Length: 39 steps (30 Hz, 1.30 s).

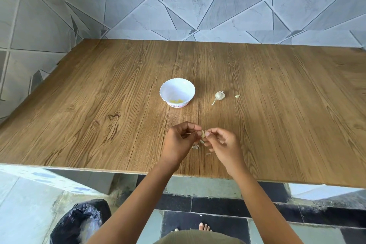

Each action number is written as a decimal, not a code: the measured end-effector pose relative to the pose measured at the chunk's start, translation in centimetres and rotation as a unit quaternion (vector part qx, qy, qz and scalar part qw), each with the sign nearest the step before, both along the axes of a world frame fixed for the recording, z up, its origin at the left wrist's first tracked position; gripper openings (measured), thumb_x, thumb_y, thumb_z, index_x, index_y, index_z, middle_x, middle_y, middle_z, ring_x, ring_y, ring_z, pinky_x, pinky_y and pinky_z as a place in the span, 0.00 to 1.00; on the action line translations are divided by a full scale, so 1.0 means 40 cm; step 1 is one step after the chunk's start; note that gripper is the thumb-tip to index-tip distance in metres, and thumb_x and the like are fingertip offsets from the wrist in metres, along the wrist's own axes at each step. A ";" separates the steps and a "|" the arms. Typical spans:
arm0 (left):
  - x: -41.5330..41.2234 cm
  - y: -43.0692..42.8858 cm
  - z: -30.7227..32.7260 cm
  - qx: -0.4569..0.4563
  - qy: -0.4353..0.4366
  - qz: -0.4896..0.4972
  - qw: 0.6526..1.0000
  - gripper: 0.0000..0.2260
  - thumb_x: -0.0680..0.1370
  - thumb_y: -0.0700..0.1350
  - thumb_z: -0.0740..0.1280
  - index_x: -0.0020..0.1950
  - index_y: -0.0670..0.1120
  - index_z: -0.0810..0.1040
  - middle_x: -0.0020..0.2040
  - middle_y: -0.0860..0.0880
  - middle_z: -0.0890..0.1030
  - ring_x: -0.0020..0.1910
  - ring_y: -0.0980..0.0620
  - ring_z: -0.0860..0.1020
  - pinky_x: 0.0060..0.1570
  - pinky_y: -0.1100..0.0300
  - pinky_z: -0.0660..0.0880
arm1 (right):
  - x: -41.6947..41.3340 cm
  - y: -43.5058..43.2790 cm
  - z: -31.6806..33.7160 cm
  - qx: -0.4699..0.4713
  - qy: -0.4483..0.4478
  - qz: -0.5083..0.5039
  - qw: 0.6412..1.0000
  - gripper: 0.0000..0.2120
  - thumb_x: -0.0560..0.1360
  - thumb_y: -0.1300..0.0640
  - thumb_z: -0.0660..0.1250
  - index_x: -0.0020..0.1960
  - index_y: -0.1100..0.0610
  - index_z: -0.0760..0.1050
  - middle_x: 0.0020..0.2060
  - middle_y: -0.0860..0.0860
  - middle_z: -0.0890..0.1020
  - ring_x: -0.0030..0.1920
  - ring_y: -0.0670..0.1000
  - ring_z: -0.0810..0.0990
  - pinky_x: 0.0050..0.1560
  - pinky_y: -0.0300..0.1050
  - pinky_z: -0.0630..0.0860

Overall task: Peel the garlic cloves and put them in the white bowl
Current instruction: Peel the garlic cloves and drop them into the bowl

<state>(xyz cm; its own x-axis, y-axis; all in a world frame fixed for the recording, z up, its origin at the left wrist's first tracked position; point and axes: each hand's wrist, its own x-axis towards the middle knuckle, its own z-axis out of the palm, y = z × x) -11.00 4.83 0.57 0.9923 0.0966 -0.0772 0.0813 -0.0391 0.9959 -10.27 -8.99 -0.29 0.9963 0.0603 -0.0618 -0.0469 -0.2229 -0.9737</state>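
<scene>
Near the table's front edge, my left hand (179,140) and my right hand (222,144) meet fingertip to fingertip and pinch one pale garlic clove (203,133) between them. Bits of papery skin (195,146) lie on the wood just under the hands. Farther back stands the white bowl (177,85) with scalloped rim; a few yellowish peeled cloves (176,101) lie in its bottom. To its right rests the remaining garlic bulb (219,96) with its stem, and a single loose clove (237,96) lies beyond that.
The wooden table (99,95) is backed by a grey tiled wall (178,0). A bin lined with a black bag (81,222) stands on the floor at the lower left, below the table's front edge.
</scene>
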 end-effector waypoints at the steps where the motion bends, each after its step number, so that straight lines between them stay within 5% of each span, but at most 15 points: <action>1: -0.002 0.001 0.000 -0.012 0.003 -0.006 1.000 0.06 0.73 0.33 0.70 0.45 0.43 0.81 0.39 0.46 0.83 0.37 0.55 0.81 0.42 0.62 0.78 | -0.001 -0.002 0.002 0.025 0.018 -0.005 1.000 0.04 0.76 0.62 0.67 0.45 0.55 0.79 0.37 0.51 0.84 0.35 0.43 0.82 0.32 0.34 0.75; 8: 0.000 0.006 -0.001 0.045 -0.035 -0.049 0.997 0.09 0.72 0.32 0.71 0.46 0.45 0.82 0.41 0.49 0.84 0.41 0.57 0.82 0.44 0.63 0.78 | 0.002 -0.012 0.010 0.089 0.087 0.003 0.992 0.03 0.74 0.60 0.70 0.46 0.59 0.80 0.35 0.50 0.85 0.34 0.44 0.82 0.32 0.34 0.76; 13: 0.002 0.005 -0.007 0.119 -0.082 -0.039 0.989 0.14 0.72 0.32 0.71 0.43 0.49 0.71 0.41 0.45 0.82 0.40 0.48 0.82 0.44 0.54 0.80 | 0.019 -0.018 0.019 0.073 0.090 0.005 0.993 0.02 0.73 0.61 0.70 0.43 0.60 0.80 0.34 0.52 0.84 0.33 0.45 0.82 0.31 0.33 0.74; 18: 0.002 0.006 0.005 0.063 -0.071 -0.054 0.994 0.14 0.73 0.29 0.68 0.41 0.44 0.67 0.40 0.50 0.83 0.40 0.53 0.83 0.44 0.60 0.79 | 0.026 -0.036 0.028 0.089 0.087 0.034 0.992 0.05 0.74 0.66 0.67 0.41 0.60 0.80 0.31 0.50 0.83 0.31 0.44 0.81 0.30 0.33 0.74; 23: 0.003 0.007 0.020 -0.015 -0.017 -0.043 0.999 0.08 0.73 0.30 0.69 0.42 0.41 0.73 0.42 0.37 0.81 0.38 0.53 0.82 0.40 0.64 0.78 | 0.024 -0.028 0.019 0.092 0.072 0.022 0.993 0.05 0.75 0.67 0.66 0.42 0.62 0.79 0.31 0.50 0.82 0.30 0.43 0.79 0.31 0.33 0.74; 26: 0.008 0.014 0.028 -0.080 0.029 -0.035 0.996 0.07 0.74 0.30 0.68 0.44 0.40 0.75 0.39 0.40 0.80 0.36 0.53 0.81 0.40 0.63 0.79 | 0.022 -0.023 0.010 0.082 0.062 -0.002 0.995 0.06 0.75 0.66 0.65 0.40 0.62 0.78 0.30 0.50 0.81 0.30 0.42 0.78 0.31 0.33 0.74; 33: 0.022 0.031 0.030 -0.169 0.122 -0.024 0.978 0.06 0.76 0.29 0.64 0.44 0.38 0.78 0.39 0.42 0.80 0.34 0.54 0.82 0.40 0.65 0.79 | 0.027 -0.030 -0.021 -0.032 -0.032 0.020 0.999 0.09 0.75 0.60 0.67 0.36 0.54 0.77 0.30 0.48 0.81 0.34 0.50 0.80 0.38 0.48 0.77; 36: 0.023 0.032 0.032 -0.176 0.139 -0.026 0.974 0.07 0.76 0.29 0.63 0.45 0.36 0.79 0.38 0.42 0.82 0.35 0.54 0.82 0.38 0.67 0.79 | 0.029 -0.023 -0.019 -0.016 -0.052 0.041 0.998 0.08 0.72 0.62 0.70 0.46 0.51 0.78 0.39 0.45 0.82 0.42 0.45 0.81 0.46 0.41 0.79; 39: 0.021 0.032 0.034 -0.177 0.142 -0.033 0.973 0.07 0.75 0.28 0.63 0.46 0.37 0.80 0.37 0.45 0.83 0.35 0.55 0.82 0.37 0.69 0.78 | 0.028 -0.018 -0.021 -0.021 -0.085 0.064 0.994 0.10 0.71 0.62 0.72 0.50 0.52 0.79 0.42 0.45 0.83 0.41 0.41 0.81 0.42 0.34 0.78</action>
<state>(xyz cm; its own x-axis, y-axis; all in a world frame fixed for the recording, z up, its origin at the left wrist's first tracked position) -10.17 6.10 1.95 0.9293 -0.0498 -0.3660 0.3643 0.2879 0.8857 -9.13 -9.69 -1.12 0.9768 0.1889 0.1010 0.1484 -0.2562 -0.9552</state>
